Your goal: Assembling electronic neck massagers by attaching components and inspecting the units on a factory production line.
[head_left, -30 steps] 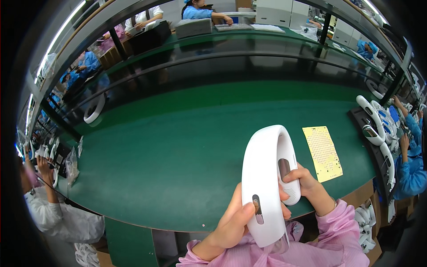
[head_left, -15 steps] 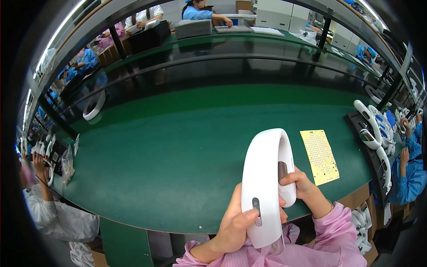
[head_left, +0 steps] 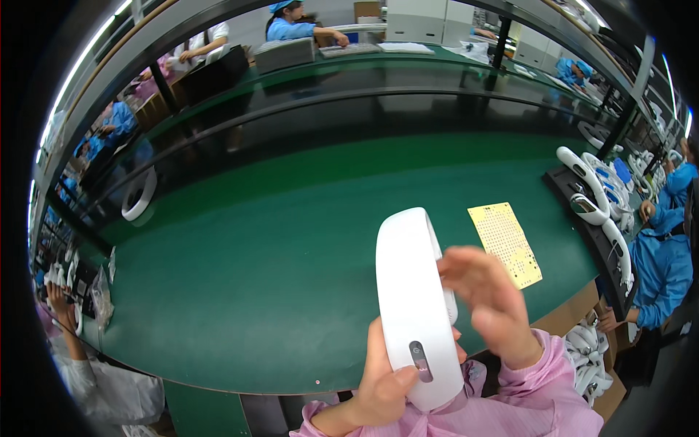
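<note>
A white curved band-shaped device (head_left: 402, 262), with a dark oval button panel (head_left: 420, 360) on its lower part, stands upright over the near side of the bench. My left hand (head_left: 384, 379) grips its lower end, the thumb beside the button panel and other fingers wrapped behind. Its far arm is mostly hidden. My right hand (head_left: 489, 302), slightly blurred, is raised at the band's right side. Its fingers are apart and bent, the fingertips close to the inner edge; whether they touch it cannot be told. A yellow perforated sheet (head_left: 506, 244) lies beyond my right hand.
The green bench top (head_left: 240, 291) has a curved near edge. A black tray (head_left: 593, 233) with white curved parts stands at the right, boxes of white parts (head_left: 586, 357) below it. Another white band (head_left: 138, 193) lies far left, near a plastic bag (head_left: 102, 298). Co-workers sit around.
My right hand has let go of the device's inner side and lifted with its fingers spread. The device has turned a little, hiding more of its far arm. The view has shifted slightly right.
</note>
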### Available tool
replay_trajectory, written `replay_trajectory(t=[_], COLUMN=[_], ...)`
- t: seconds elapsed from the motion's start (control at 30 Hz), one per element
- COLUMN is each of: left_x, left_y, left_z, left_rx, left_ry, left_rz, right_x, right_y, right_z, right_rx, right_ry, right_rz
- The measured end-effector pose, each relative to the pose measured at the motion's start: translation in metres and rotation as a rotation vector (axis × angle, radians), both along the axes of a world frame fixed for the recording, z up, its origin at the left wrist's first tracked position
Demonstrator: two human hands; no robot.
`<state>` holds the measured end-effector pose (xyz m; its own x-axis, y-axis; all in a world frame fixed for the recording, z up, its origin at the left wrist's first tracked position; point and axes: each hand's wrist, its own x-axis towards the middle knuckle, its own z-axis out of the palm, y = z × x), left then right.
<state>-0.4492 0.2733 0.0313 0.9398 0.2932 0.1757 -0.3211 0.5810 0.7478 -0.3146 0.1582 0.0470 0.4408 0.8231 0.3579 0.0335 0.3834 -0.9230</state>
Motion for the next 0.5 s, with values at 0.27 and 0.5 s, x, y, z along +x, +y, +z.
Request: replay_trajectory(t=[0.27,0.5], left_x=[0.011,0.004], left_y=[-0.013,-0.016], left_z=[0.011,0.0], left_rx=[0.285,0.388], left_ry=[0.06,-0.025], left_rz=[0.19,0.32], right_x=[-0.034,-0.041], right_y=[-0.007,0.002], right_z=[0.017,0.005], right_rx=[-0.029,0.02], right_ry=[-0.108,-0.241], right_rz=[0.008,-0.167])
